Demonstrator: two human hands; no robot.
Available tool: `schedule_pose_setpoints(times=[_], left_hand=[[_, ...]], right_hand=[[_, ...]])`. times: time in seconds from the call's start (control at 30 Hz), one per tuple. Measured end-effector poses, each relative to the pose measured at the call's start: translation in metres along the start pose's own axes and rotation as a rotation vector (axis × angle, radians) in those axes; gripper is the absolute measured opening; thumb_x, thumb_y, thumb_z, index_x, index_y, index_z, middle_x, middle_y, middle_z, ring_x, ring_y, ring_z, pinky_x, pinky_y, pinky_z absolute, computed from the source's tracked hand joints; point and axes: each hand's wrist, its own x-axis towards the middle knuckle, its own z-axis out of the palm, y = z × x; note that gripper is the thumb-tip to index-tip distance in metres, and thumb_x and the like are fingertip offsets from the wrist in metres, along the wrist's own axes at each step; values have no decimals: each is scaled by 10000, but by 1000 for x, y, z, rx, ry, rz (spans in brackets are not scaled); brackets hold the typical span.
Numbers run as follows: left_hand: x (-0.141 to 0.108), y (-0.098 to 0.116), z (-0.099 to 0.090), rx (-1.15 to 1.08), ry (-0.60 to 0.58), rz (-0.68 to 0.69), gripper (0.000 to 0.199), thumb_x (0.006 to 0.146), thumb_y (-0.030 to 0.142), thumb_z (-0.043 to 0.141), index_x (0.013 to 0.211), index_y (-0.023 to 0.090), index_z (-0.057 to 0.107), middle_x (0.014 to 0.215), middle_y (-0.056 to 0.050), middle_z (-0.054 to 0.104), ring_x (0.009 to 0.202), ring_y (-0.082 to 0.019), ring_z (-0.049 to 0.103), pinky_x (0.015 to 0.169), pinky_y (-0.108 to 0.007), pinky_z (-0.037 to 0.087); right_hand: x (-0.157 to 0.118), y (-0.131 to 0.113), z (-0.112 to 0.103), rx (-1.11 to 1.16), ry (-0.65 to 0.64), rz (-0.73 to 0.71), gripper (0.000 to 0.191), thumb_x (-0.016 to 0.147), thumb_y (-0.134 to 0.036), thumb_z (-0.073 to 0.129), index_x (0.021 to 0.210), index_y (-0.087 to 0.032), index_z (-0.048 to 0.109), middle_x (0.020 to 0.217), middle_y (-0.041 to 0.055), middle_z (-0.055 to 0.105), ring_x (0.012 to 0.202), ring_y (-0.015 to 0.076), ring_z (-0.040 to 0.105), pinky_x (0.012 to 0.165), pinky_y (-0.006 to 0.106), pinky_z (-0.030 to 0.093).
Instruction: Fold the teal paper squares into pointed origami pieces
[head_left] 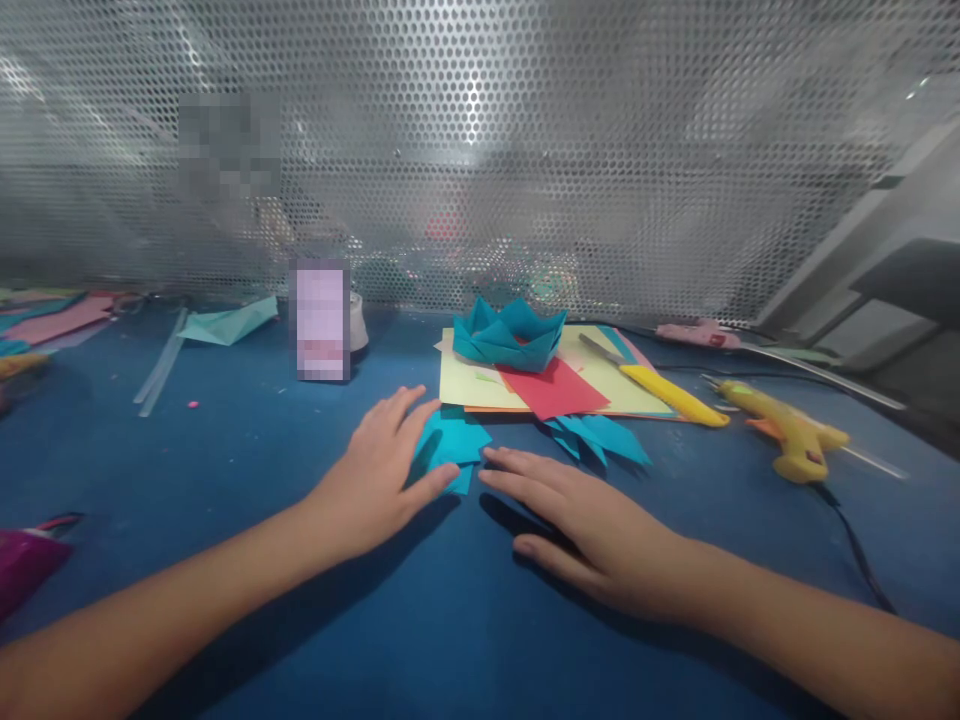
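My left hand (384, 470) is spread, its fingers over the edge of some turquoise folded paper pieces (454, 440); whether it touches them I cannot tell. Facing it, my right hand (574, 515) is stretched out with nothing in it, fingertips close to the same pieces. More turquoise folded pieces (600, 438) lie just beyond my right hand. Behind them a turquoise folded-paper crown shape (510, 335) rests on a stack of coloured sheets (471, 385), partly over a red sheet (559, 388). A yellow-handled utility knife (671, 392) lies across the stack's right side.
A yellow glue gun (799, 425) with a black cord lies at the right, and a pink one (697, 333) farther back. A phone (322, 325) stands upright at the left, near pale green folded paper (231, 322) and clear sticks (161, 365). A perforated metal panel (480, 150) closes off the back.
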Motion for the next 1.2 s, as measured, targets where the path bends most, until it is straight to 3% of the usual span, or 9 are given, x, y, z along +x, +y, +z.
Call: schedule_pose_setpoints(times=[0.13, 0.23, 0.4, 0.6, 0.73, 0.87, 1.07, 1.2], left_hand=[[0, -3, 2, 7, -185, 13, 737, 900, 579, 422, 1433, 93, 271, 1532, -192, 171, 1415, -344, 121, 1117, -561, 187], [-2, 2, 3, -19, -252, 150, 607, 946, 486, 397, 1432, 140, 288, 1524, -130, 244, 1416, -270, 177, 1142, -514, 173], [-4, 9, 2, -102, -219, 230, 521, 952, 365, 440, 1420, 186, 296, 1498, -98, 319, 1392, -238, 264, 1138, -498, 219], [-4, 7, 5, -150, -154, 254, 485, 950, 263, 430, 1411, 184, 302, 1485, -106, 339, 1378, -234, 289, 1124, -476, 272], [-5, 8, 7, -150, -70, 307, 407, 957, 200, 390, 1364, 211, 368, 1443, -82, 402, 1351, -225, 330, 1118, -466, 277], [-9, 15, 10, -202, -42, 332, 410, 939, 292, 476, 1336, 238, 394, 1350, -85, 504, 1267, -255, 429, 1066, -478, 331], [-12, 18, 14, -277, -43, 362, 569, 864, 418, 613, 1339, 264, 341, 1318, -93, 511, 1216, -275, 449, 1026, -469, 343], [-11, 20, 8, -393, -29, 314, 297, 850, 262, 614, 1102, 239, 459, 1192, -74, 508, 1109, -231, 487, 953, -405, 398]], right_hand=[[0, -1, -1, 13, -4, 24, 497, 945, -339, 454, 1413, -191, 375, 1481, 123, 351, 1351, 234, 342, 1078, 430, 355], [1, 0, -1, 18, 3, 24, 503, 945, -345, 454, 1417, -193, 370, 1485, 121, 344, 1357, 235, 333, 1078, 431, 354], [2, 2, 1, 28, 33, 35, 545, 933, -349, 479, 1438, -201, 337, 1503, 124, 308, 1367, 250, 315, 1081, 457, 342], [4, 4, 3, 53, 43, 72, 564, 887, -384, 565, 1392, -185, 411, 1382, 140, 491, 1283, 264, 444, 1036, 463, 396], [4, 10, 7, 26, 113, -15, 407, 888, -377, 584, 1251, -198, 551, 1245, 114, 613, 1192, 228, 536, 996, 396, 436], [4, 13, 9, 15, 182, -159, 189, 931, -313, 531, 1055, -215, 634, 1106, 52, 688, 1116, 165, 586, 953, 308, 458], [0, 6, 4, -154, 302, -243, 203, 967, -224, 422, 944, -199, 621, 945, 56, 735, 737, 148, 657, 695, 284, 515], [-6, 0, 1, 20, 378, -172, 144, 946, -170, 443, 1036, -230, 538, 1016, 34, 725, 811, 119, 691, 704, 207, 524]])
